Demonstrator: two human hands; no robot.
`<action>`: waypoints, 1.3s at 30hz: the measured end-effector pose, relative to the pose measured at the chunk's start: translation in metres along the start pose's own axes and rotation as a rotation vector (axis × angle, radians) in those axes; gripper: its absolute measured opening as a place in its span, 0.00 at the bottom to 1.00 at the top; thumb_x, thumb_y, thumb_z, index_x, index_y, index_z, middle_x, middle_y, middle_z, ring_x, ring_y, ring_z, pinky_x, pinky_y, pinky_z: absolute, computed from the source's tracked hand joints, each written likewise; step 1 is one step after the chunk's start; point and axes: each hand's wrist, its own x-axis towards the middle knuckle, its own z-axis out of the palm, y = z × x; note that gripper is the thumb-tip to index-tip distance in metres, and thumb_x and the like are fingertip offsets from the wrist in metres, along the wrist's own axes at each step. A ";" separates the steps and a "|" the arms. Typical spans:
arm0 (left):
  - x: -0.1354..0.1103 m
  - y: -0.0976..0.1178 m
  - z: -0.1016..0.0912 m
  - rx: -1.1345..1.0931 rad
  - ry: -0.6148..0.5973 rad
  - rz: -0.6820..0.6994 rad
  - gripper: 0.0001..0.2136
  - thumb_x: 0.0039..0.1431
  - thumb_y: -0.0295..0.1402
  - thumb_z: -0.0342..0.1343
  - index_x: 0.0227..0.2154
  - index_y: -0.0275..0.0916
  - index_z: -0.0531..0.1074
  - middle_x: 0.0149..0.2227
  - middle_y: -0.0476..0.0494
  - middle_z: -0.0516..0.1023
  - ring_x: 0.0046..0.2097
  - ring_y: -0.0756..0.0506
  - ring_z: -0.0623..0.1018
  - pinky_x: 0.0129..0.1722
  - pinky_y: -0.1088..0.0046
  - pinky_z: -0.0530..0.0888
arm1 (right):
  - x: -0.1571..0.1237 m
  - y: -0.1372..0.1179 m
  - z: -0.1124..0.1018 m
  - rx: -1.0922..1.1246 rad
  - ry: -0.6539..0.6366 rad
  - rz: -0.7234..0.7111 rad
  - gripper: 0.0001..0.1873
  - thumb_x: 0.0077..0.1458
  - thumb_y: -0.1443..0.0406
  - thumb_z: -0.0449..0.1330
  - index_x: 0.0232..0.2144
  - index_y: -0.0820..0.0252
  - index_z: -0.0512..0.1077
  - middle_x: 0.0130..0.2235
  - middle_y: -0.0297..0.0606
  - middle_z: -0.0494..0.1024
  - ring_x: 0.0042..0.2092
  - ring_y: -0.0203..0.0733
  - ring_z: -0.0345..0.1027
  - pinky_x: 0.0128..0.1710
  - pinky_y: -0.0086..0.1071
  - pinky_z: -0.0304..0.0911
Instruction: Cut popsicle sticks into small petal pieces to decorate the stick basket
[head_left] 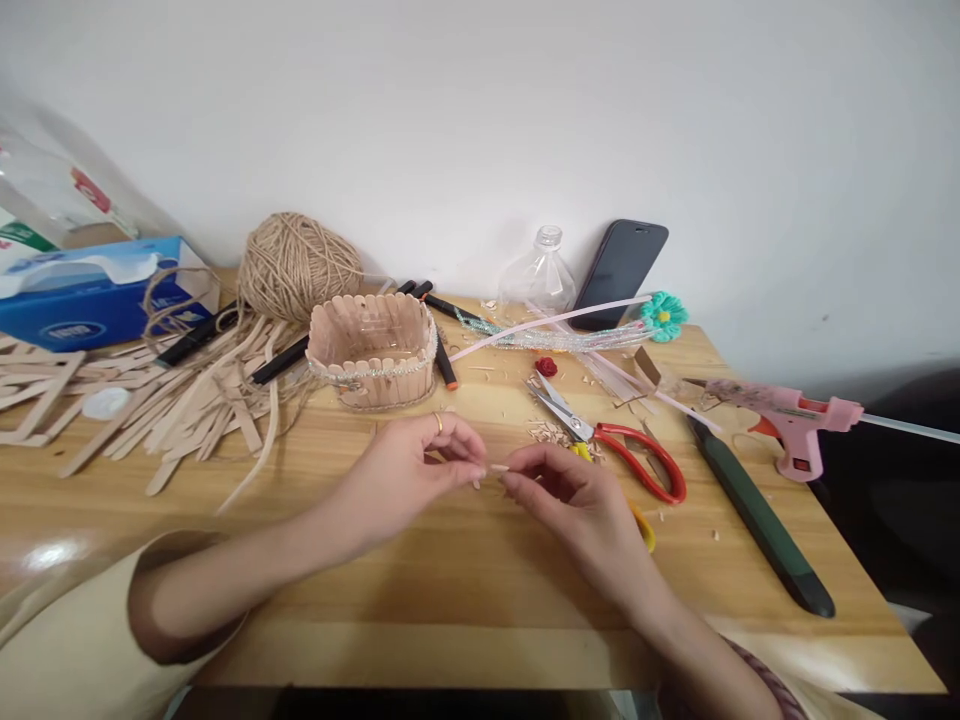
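Left hand [409,462] and right hand [592,505] faced each other above the worktop [435,620], fingertips pinched; the right gripped a wood sliver [499,468] in the gap, the left's hold was unclear. Uneven pressure could have snapped so small a piece or dropped it among shavings [549,433].

Right of the stick basket [373,387], a pale sliver [499,468] at the right hand [581,500] is too small to identify; that hand partly hides a yellow handle [645,530]. Left of the basket, a bottle [52,190] is cut off.
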 end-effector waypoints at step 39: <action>0.013 -0.011 0.007 0.032 0.040 -0.053 0.02 0.45 0.30 0.59 0.24 0.39 0.73 0.26 0.52 0.79 0.32 0.48 0.77 0.34 0.74 0.72 | 0.033 0.002 -0.017 0.075 -0.312 0.252 0.03 0.43 0.66 0.60 0.23 0.62 0.70 0.22 0.30 0.72 0.24 0.31 0.63 0.25 0.26 0.57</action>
